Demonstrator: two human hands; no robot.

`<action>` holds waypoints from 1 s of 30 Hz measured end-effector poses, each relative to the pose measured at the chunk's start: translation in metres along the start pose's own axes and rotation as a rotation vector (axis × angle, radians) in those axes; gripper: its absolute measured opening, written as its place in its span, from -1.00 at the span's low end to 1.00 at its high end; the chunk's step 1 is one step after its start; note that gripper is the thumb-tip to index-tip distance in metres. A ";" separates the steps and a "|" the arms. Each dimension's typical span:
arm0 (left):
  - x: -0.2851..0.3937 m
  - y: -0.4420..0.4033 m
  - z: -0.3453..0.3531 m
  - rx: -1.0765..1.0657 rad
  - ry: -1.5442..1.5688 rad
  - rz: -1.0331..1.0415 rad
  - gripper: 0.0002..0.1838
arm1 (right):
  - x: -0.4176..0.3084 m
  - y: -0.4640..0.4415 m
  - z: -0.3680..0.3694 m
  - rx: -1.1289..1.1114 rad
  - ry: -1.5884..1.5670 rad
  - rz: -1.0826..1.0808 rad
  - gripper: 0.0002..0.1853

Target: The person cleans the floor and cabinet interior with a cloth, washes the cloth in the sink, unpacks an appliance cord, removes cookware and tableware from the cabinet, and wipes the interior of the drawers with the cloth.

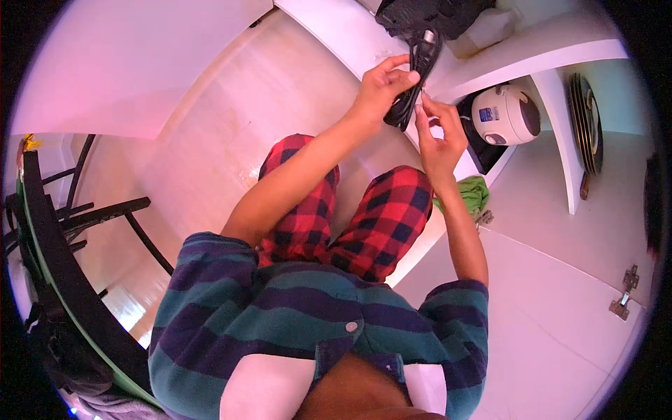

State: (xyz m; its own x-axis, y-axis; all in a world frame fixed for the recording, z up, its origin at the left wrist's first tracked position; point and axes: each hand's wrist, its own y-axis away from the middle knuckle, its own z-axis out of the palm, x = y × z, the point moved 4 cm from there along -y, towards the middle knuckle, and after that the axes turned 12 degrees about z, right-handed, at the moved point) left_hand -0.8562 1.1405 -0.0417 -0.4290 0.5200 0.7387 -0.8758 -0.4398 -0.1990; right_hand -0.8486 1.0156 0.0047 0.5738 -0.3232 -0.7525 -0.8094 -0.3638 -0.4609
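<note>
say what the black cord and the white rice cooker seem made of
Black cord: likely plastic or rubber, slightly shiny, since it bends in loops; the silvery end may be metal. White rice cooker: probably hard plastic or coated metal, by its smooth, even surface.

Home, most likely kitchen or pantry corner. White cupboard (609,199) along right side of frame, door (549,301) open at lower right, metal hinge (620,305) showing. Inside, upper right: small white cooker (505,119) of rice-cooker shape, blue label on front; past white divider (560,133), dark round plates or pans (585,126) on edge. Green cloth (473,194) near cooker. Pale glossy floor (210,119). Black-legged furniture (105,213) at left. Plaid trousers (388,210), casual house wear.
</note>
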 end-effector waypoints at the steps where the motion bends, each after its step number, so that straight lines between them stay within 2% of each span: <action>1: 0.001 -0.003 -0.002 0.012 0.042 -0.009 -0.58 | 0.004 0.000 0.002 -0.054 -0.171 0.188 -0.85; 3: 0.001 -0.005 -0.003 -0.002 0.079 -0.029 -0.54 | 0.010 -0.001 0.006 -0.157 -0.514 0.564 -0.82; 7: 0.003 -0.004 0.003 -0.078 0.086 -0.027 -0.54 | 0.029 -0.012 0.004 -0.352 -0.926 0.989 -0.77; 11: 0.005 -0.005 0.004 -0.110 -0.034 0.033 -0.55 | 0.028 -0.020 -0.006 -0.273 -0.678 0.877 -0.85; 14: 0.009 -0.004 0.007 -0.117 -0.152 0.077 -0.56 | 0.016 -0.029 -0.012 -0.080 -0.358 0.483 -0.90; 15: 0.010 -0.002 0.008 -0.120 -0.202 0.092 -0.57 | -0.005 -0.026 -0.017 0.061 0.027 0.123 -0.92; 18: 0.002 0.004 0.007 0.022 -0.108 0.050 -0.63 | -0.009 0.003 -0.006 0.107 0.380 -0.392 -0.92; 19: 0.000 0.003 0.005 0.064 0.008 -0.051 -0.65 | -0.008 0.007 -0.005 0.109 0.385 -0.403 -0.92; 21: -0.004 0.004 0.000 0.154 0.242 -0.253 -0.69 | 0.021 0.005 -0.005 0.179 0.262 -0.167 -0.93; 23: -0.011 0.006 -0.001 0.058 0.250 -0.363 -0.69 | 0.035 0.000 -0.008 0.220 0.021 0.155 -0.94; 24: -0.013 0.007 -0.001 0.009 0.251 -0.413 -0.69 | 0.039 -0.005 -0.008 0.220 -0.132 0.226 -0.94; 26: -0.004 0.004 0.006 -0.146 0.249 -0.404 -0.57 | 0.044 -0.012 -0.008 0.218 -0.435 0.378 -0.95; 28: 0.012 -0.001 0.007 -0.265 0.204 -0.370 -0.48 | 0.032 -0.025 -0.014 0.232 -0.429 0.331 -0.96; 29: 0.022 -0.002 0.005 -0.365 0.098 -0.304 -0.34 | 0.024 -0.033 -0.016 0.242 -0.419 0.277 -0.96; 30: 0.033 0.001 0.000 -0.492 -0.005 -0.313 -0.33 | 0.015 -0.042 -0.019 0.250 -0.409 0.221 -0.96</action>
State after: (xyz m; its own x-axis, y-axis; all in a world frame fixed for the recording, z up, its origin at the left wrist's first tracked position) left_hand -0.8716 1.1572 -0.0173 -0.1331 0.5660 0.8136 -0.9611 0.1268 -0.2455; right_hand -0.8041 1.0095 0.0217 0.3310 0.0173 -0.9435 -0.9393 -0.0895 -0.3312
